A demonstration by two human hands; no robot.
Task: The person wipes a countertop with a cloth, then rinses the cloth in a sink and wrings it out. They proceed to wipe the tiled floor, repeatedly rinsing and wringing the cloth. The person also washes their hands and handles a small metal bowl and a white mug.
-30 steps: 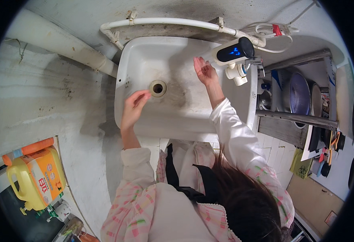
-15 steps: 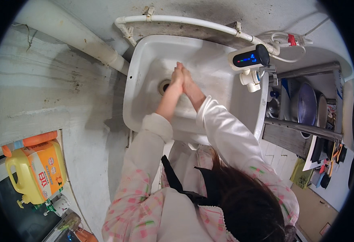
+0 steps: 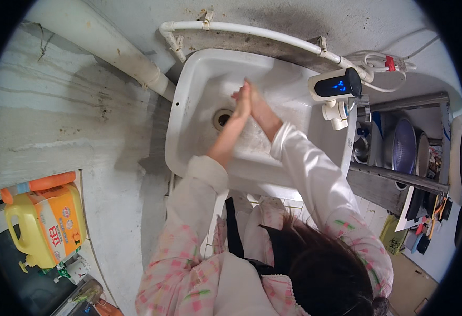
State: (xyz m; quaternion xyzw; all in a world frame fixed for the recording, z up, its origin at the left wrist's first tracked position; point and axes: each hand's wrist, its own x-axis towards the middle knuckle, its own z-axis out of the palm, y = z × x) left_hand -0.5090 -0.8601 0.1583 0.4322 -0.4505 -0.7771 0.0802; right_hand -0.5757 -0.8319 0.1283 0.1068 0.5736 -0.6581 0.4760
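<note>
Fingers (image 3: 247,89) together, slightly above the middle of the frame! From my remote seat I had the left hand (image 3: 241,108) and the right hand (image 3: 260,109) meeting palm to palm, fingers extended rather than clenched, with no object visible between them. The touching faces were hidden and some blur softened the edges, so I couldn't tell whether anything thin lay there.

Both hands were over the white sink (image 3: 323,134), upper centre of the frame, its long axis running left to right and dipping a little toward the right. The fingers pointed across that axis, toward the top of the picture. And there was the relation to watch: the drain (image 3: 222,120) lay to the lower left of the fingertips, just beside the left wrist in the picture, so the left was the nearer one! The white-and-black tap heater (image 3: 323,87) stood well apart, upper right, nearer the right hand.

Then the lettering! Blue marks glowed on the heater's dark display, too small for me to make out. At lower left, a yellow jug (image 3: 21,210) wore an orange label (image 3: 62,224) with large red characters; at lower right, a green packet (image 3: 394,234) carried dark print.
</note>
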